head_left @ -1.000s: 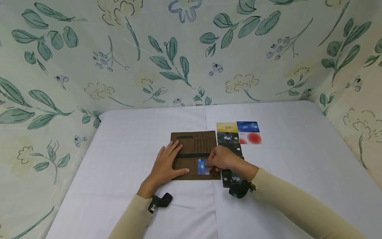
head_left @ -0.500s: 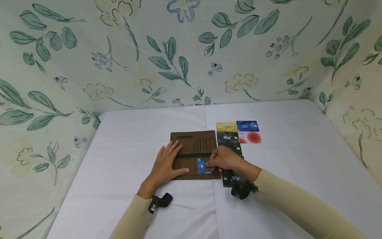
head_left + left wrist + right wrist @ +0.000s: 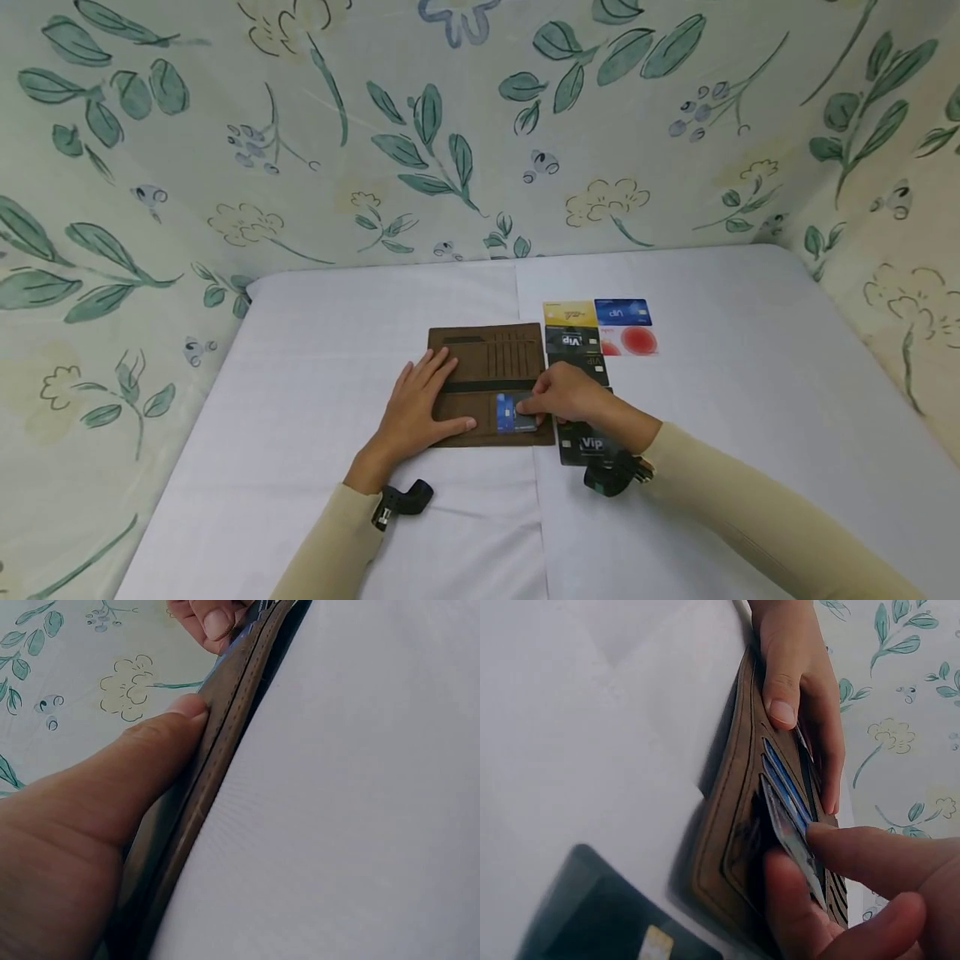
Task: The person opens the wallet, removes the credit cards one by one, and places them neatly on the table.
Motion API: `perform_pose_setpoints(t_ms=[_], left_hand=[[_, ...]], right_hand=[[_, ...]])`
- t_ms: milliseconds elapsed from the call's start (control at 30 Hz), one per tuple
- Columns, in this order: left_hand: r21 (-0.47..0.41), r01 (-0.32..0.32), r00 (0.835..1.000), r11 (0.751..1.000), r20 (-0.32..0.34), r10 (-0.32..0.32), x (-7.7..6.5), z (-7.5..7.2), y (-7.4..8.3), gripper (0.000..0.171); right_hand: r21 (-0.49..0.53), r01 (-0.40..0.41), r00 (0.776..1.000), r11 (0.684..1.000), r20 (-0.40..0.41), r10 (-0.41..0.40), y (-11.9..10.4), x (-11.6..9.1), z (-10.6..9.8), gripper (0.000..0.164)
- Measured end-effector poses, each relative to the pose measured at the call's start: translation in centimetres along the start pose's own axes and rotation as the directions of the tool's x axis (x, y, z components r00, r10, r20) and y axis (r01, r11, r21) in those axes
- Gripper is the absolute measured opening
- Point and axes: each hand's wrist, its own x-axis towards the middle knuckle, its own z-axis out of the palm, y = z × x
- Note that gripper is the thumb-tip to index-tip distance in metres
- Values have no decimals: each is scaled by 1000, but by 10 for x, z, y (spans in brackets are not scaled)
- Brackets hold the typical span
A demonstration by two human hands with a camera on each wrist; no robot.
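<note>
An opened brown wallet (image 3: 467, 367) lies on the white cloth. My left hand (image 3: 422, 408) rests on its left side with fingers spread, the thumb pressing the near flap. At that flap's card slots, my right hand (image 3: 570, 393) pinches a bank card (image 3: 793, 838) between thumb and fingers. Part of this card sticks out of its slot, toward the right. Blue cards (image 3: 781, 778) sit in the slots beside it, their edges showing in the right wrist view. A dark strip crosses the wallet's middle; the slots on the far flap show no cards.
Right of the wallet lie a yellow card (image 3: 570, 313), a blue card (image 3: 623, 312), a white card with a red circle (image 3: 638, 340) and several black cards (image 3: 572, 340), some partly under my right hand and forearm. A floral curtain (image 3: 450, 125) hangs behind the table.
My right hand has shifted slightly to the right with the pinched bank card, and more of the card shows outside the slot. My left hand stays in place on the wallet.
</note>
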Motion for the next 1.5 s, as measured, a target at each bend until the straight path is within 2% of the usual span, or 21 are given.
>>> perform_pose_setpoints(t_ms=[333, 600, 867, 1300, 1500], left_hand=[[-6, -16, 1000, 1000, -14, 16, 3, 2, 0, 98], [8, -5, 1000, 1000, -11, 5, 3, 2, -2, 99], [-3, 2, 1000, 1000, 8, -2, 0, 4, 3, 99], [-9, -26, 999, 1000, -27, 26, 3, -1, 1, 98], [-6, -8, 1000, 1000, -5, 8, 2, -1, -1, 98]], right_hand=[[-63, 32, 999, 998, -8, -33, 3, 1, -6, 26], [2, 3, 1000, 1000, -15, -3, 10, -1, -5, 28], [-10, -8, 1000, 1000, -25, 8, 16, -3, -4, 28], [64, 15, 998, 998, -61, -11, 22, -9, -10, 25], [73, 23, 998, 997, -56, -19, 22, -9, -8, 21]])
